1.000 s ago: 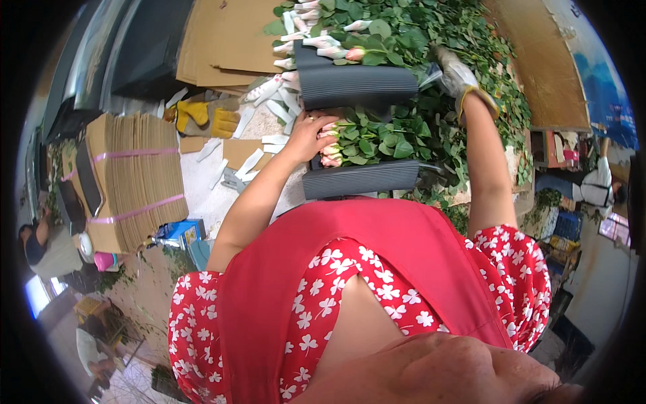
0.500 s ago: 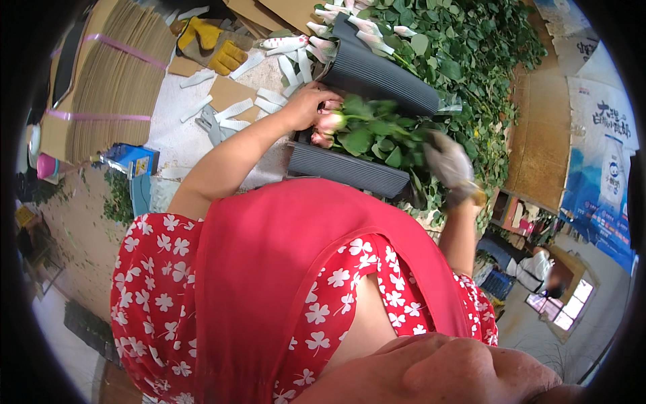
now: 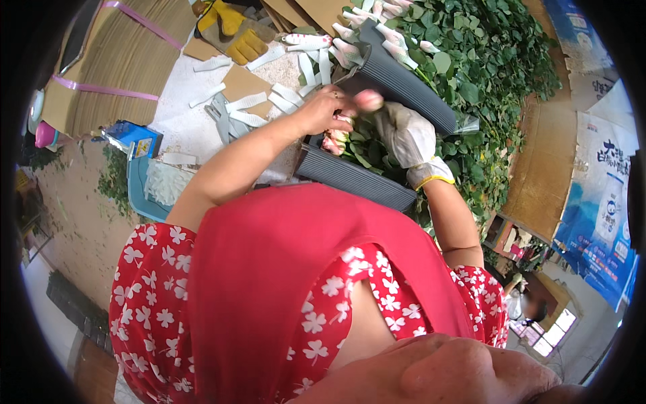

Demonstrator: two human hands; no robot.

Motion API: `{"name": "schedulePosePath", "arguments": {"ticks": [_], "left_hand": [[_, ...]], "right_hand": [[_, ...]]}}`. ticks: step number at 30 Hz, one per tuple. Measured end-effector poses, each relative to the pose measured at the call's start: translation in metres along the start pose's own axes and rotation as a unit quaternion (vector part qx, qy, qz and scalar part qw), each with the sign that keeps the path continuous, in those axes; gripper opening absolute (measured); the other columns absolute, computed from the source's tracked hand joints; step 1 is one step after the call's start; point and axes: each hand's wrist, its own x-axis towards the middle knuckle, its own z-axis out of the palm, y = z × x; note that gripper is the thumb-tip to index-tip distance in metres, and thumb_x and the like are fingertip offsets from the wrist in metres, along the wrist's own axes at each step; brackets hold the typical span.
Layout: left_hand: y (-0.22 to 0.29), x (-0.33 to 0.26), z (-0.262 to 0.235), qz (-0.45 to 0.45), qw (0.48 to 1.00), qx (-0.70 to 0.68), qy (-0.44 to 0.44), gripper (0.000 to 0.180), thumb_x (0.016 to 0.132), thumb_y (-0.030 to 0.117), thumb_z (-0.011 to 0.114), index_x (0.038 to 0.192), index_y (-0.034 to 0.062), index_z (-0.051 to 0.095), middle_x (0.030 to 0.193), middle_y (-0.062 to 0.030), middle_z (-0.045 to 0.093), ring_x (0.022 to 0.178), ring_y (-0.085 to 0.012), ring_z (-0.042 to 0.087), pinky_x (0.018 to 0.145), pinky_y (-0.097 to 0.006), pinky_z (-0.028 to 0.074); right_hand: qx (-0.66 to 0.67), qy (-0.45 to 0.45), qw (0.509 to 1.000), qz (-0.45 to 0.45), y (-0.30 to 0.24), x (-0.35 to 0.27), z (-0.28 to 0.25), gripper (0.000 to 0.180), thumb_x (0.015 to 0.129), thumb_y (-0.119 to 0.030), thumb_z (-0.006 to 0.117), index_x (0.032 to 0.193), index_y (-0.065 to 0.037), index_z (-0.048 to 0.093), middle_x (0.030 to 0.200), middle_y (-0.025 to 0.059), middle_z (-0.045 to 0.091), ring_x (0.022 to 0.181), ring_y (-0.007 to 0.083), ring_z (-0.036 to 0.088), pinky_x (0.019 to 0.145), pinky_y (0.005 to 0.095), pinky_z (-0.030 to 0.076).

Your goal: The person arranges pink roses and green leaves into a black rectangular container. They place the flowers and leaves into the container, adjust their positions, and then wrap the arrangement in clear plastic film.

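My left hand (image 3: 328,110), bare, has its fingers curled at several pink rose heads (image 3: 334,143) lying in a dark grey ribbed trough (image 3: 360,178). A white work glove with a yellow cuff edge covers my right hand (image 3: 408,138), which is closed above the trough. At its fingertips a single pink rose (image 3: 369,100) stands out, close to my left fingers; its stem is hidden by the glove. Green leaves (image 3: 367,151) fill the trough between its two ribbed walls. My left fingertips are partly blurred.
White foam sleeves (image 3: 247,102) and grey pliers-like tool (image 3: 221,118) lie on the table at left. Behind are yellow-grey gloves (image 3: 232,34), bundled cardboard (image 3: 118,64) and sleeved roses (image 3: 397,47). A leafy pile (image 3: 498,60) spreads right; a blue bin (image 3: 139,192) stands left.
My right hand has moved from the stem end leftward over the trough, bringing a rose up to my left hand. My left hand stays by the rose heads. The view has shifted slightly.
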Motion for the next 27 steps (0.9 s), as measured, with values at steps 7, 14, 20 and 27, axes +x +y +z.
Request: {"name": "schedulePosePath", "arguments": {"ticks": [7, 14, 20, 27], "left_hand": [[0.013, -0.007, 0.013, 0.011, 0.995, -0.052, 0.084, 0.043, 0.065, 0.028, 0.086, 0.104, 0.0154, 0.073, 0.097, -0.0058, 0.068, 0.100, -0.0278, 0.059, 0.092, -0.040, 0.048], [0.023, -0.009, 0.002, 0.010, 0.995, 0.056, 0.078, 0.040, 0.069, 0.032, 0.082, 0.106, 0.0193, 0.072, 0.113, -0.0042, 0.064, 0.106, -0.0257, 0.056, 0.093, -0.042, 0.045], [0.005, -0.001, -0.001, 0.052, 0.995, 0.078, 0.018, 0.046, 0.070, 0.037, 0.079, 0.111, 0.0193, 0.069, 0.129, -0.0002, 0.060, 0.115, -0.0284, 0.053, 0.100, -0.043, 0.040], [0.020, 0.002, -0.009, -0.026, 0.999, 0.043, -0.001, 0.046, 0.073, 0.027, 0.077, 0.117, 0.0167, 0.068, 0.131, -0.0028, 0.061, 0.122, -0.0322, 0.051, 0.105, -0.043, 0.038]], "right_hand": [[-0.168, -0.032, 0.983, -0.066, 0.019, -0.003, 0.047, 0.016, 0.088, -0.026, 0.060, 0.085, -0.011, 0.062, 0.070, 0.0110, 0.067, 0.056, 0.0311, 0.066, 0.049, 0.0459, 0.051], [-0.249, -0.088, 0.962, -0.069, 0.022, 0.000, 0.054, 0.015, 0.087, -0.024, 0.059, 0.088, -0.010, 0.063, 0.070, 0.0105, 0.067, 0.057, 0.0305, 0.066, 0.050, 0.0456, 0.052], [-0.243, -0.162, 0.956, 0.009, 0.006, 0.006, 0.046, 0.017, 0.086, -0.021, 0.056, 0.093, -0.009, 0.065, 0.074, 0.0099, 0.069, 0.062, 0.0304, 0.069, 0.055, 0.0467, 0.054], [-0.051, -0.195, 0.978, 0.059, -0.026, 0.014, -0.065, 0.032, 0.090, -0.031, 0.058, 0.111, -0.007, 0.065, 0.086, 0.0200, 0.069, 0.079, 0.0378, 0.068, 0.071, 0.0460, 0.054]]}}
